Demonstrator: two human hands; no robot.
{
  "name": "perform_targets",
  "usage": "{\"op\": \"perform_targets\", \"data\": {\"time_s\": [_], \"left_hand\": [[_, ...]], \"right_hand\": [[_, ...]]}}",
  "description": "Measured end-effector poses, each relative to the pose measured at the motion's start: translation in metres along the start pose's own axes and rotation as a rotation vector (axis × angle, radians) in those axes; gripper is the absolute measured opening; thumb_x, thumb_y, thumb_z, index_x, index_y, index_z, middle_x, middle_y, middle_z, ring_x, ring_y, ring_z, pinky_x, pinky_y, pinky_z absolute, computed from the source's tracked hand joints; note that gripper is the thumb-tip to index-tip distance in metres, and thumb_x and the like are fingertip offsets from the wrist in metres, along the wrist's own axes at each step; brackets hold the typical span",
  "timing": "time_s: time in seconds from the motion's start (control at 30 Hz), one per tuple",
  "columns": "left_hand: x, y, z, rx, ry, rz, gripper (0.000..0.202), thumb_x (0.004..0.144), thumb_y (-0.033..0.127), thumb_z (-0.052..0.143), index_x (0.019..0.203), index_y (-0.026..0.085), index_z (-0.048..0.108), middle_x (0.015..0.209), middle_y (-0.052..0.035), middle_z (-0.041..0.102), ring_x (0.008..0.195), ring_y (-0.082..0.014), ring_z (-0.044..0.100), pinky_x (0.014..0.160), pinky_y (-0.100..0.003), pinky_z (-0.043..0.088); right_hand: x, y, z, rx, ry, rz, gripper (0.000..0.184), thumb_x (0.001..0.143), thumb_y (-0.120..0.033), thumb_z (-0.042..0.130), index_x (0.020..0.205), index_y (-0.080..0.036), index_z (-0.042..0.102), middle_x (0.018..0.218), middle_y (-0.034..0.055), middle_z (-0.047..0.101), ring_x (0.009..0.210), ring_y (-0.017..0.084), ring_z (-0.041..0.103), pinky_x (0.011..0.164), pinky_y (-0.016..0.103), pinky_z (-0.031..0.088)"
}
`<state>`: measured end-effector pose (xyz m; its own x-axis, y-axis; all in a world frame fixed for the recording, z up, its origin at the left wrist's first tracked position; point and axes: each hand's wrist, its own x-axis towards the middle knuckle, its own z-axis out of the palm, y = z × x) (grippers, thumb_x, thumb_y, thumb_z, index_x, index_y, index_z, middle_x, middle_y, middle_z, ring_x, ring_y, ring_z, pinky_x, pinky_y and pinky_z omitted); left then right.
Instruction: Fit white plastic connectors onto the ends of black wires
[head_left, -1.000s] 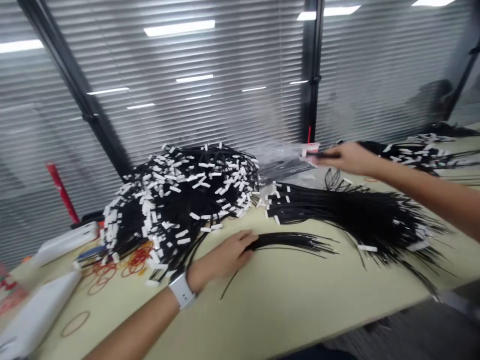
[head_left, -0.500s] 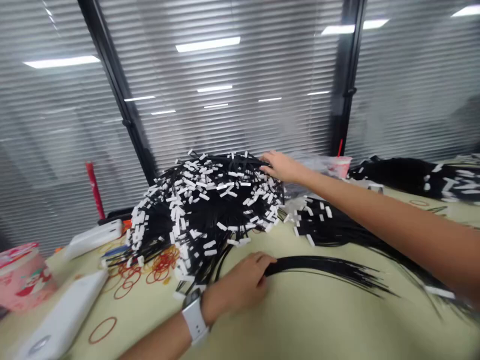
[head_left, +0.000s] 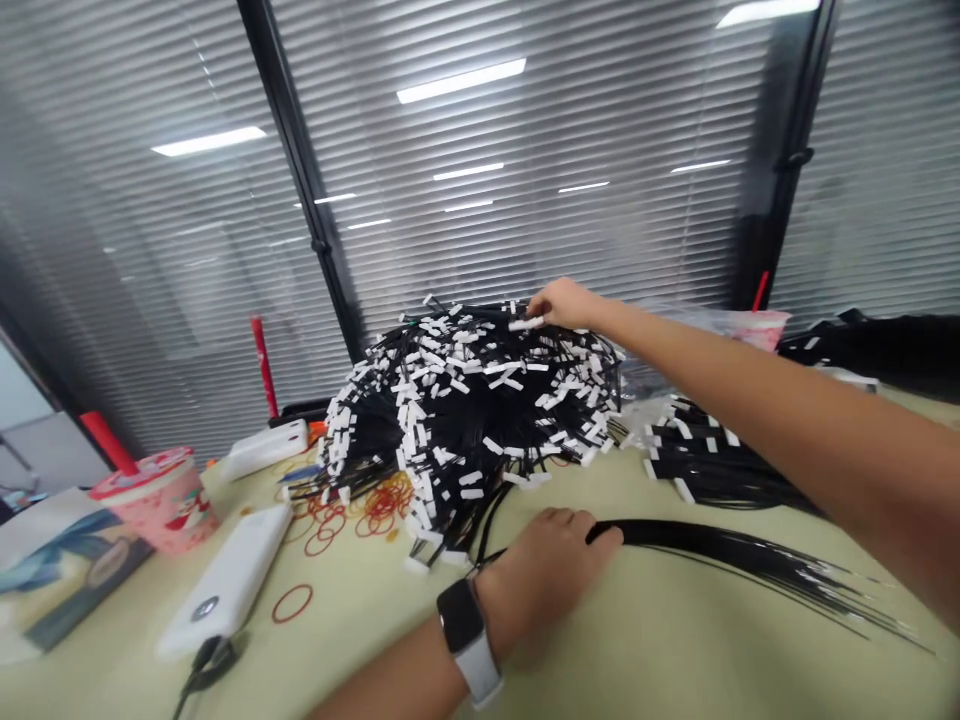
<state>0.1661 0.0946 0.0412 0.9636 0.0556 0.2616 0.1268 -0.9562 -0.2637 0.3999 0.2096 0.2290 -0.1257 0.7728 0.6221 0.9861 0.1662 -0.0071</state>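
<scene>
My left hand [head_left: 551,565], with a white-strapped watch [head_left: 469,640] on its wrist, is closed around a bundle of black cables [head_left: 697,540] low over the table. The loose ends of that bundle fan out to the right. At the top of a large heap of black cables with white connectors [head_left: 480,400], my right hand [head_left: 564,302] has its fingers pinched at a white connector [head_left: 526,323]. The cable behind that connector cannot be told apart from the heap.
Red rubber bands [head_left: 386,505] lie left of the heap. Farther left are a white power bank [head_left: 229,580] with a plugged lead, another white device [head_left: 266,448] and a pink cup [head_left: 166,500] with a red straw. More cables [head_left: 720,465] lie at right. Blinds [head_left: 480,230] stand behind.
The view has swung left, so things appear farther right. My right hand has gone from reaching over the heap's top right to pinching at a connector there. My left hand still holds the bundle.
</scene>
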Motion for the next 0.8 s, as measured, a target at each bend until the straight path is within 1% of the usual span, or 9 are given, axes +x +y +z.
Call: {"op": "perform_targets", "data": {"time_s": [0.1,0.27,0.37,0.43,0.5,0.57,0.63,0.73,0.8], "left_hand": [[0.000,0.003,-0.001,0.052,0.002,0.003,0.035,0.086,0.016,0.042,0.121,0.016,0.045,0.092,-0.0081,0.060,0.077,-0.0223,0.058,0.068,-0.035,0.048],[-0.006,-0.001,-0.001,0.013,-0.012,-0.029,0.035,0.084,0.013,0.044,0.119,0.015,0.047,0.097,-0.0095,0.060,0.085,-0.0226,0.059,0.072,-0.034,0.048],[-0.008,-0.005,-0.001,-0.001,-0.027,-0.036,0.038,0.082,0.010,0.044,0.120,0.012,0.046,0.099,-0.0118,0.060,0.091,-0.0247,0.058,0.075,-0.035,0.049],[-0.007,-0.005,-0.001,-0.010,-0.042,-0.022,0.038,0.082,0.008,0.044,0.119,0.012,0.046,0.099,-0.0121,0.060,0.092,-0.0249,0.058,0.075,-0.035,0.049],[-0.007,-0.004,-0.001,-0.026,-0.050,-0.022,0.039,0.081,0.006,0.044,0.120,0.012,0.046,0.100,-0.0121,0.060,0.093,-0.0244,0.057,0.075,-0.034,0.049],[-0.006,-0.002,-0.003,-0.058,-0.055,-0.037,0.041,0.080,0.004,0.043,0.121,0.013,0.045,0.101,-0.0120,0.060,0.095,-0.0235,0.057,0.077,-0.033,0.049],[-0.006,0.000,-0.006,-0.116,-0.066,-0.064,0.042,0.081,0.003,0.041,0.121,0.013,0.045,0.102,-0.0110,0.060,0.097,-0.0225,0.057,0.079,-0.033,0.049],[-0.007,-0.001,-0.016,-0.265,-0.050,-0.117,0.037,0.085,0.013,0.043,0.122,0.016,0.045,0.105,-0.0097,0.061,0.097,-0.0217,0.057,0.084,-0.035,0.048],[-0.008,-0.006,-0.023,-0.370,0.044,-0.210,0.043,0.085,0.032,0.049,0.125,0.016,0.042,0.113,-0.0122,0.058,0.104,-0.0246,0.055,0.089,-0.040,0.045]], "right_hand": [[-0.006,0.005,0.006,0.080,0.172,0.092,0.015,0.066,-0.016,0.062,0.078,-0.018,0.070,0.076,0.0017,0.070,0.074,0.017,0.062,0.070,0.026,0.044],[-0.016,0.017,0.008,0.179,0.603,0.338,0.028,0.081,-0.024,0.047,0.096,-0.008,0.064,0.092,0.0122,0.067,0.081,0.021,0.061,0.073,0.034,0.046],[-0.028,0.026,-0.016,0.211,0.827,0.366,0.030,0.086,-0.020,0.038,0.104,-0.012,0.060,0.107,0.0117,0.062,0.092,0.020,0.057,0.079,0.036,0.045],[-0.042,0.029,-0.043,0.247,1.062,0.240,0.022,0.085,-0.019,0.043,0.096,-0.018,0.061,0.105,0.0093,0.062,0.096,0.017,0.055,0.082,0.033,0.044],[-0.060,0.029,-0.071,0.234,1.167,0.192,0.019,0.086,-0.019,0.042,0.095,-0.022,0.058,0.106,0.0069,0.060,0.096,0.014,0.054,0.081,0.030,0.044],[-0.081,0.025,-0.092,0.217,1.194,0.168,0.017,0.087,-0.022,0.042,0.097,-0.024,0.055,0.104,0.0053,0.058,0.093,0.012,0.053,0.080,0.028,0.043],[-0.104,0.016,-0.099,0.211,1.196,0.124,0.019,0.090,-0.026,0.039,0.097,-0.018,0.054,0.095,0.0077,0.058,0.087,0.014,0.054,0.077,0.029,0.043],[-0.143,-0.011,-0.078,0.231,1.025,0.036,0.023,0.091,-0.028,0.036,0.096,-0.013,0.054,0.084,0.0068,0.058,0.075,0.014,0.054,0.071,0.031,0.044],[-0.172,-0.037,-0.048,0.240,0.795,-0.059,0.016,0.087,-0.022,0.043,0.087,-0.017,0.059,0.079,0.0038,0.060,0.072,0.015,0.055,0.068,0.029,0.045]]}}
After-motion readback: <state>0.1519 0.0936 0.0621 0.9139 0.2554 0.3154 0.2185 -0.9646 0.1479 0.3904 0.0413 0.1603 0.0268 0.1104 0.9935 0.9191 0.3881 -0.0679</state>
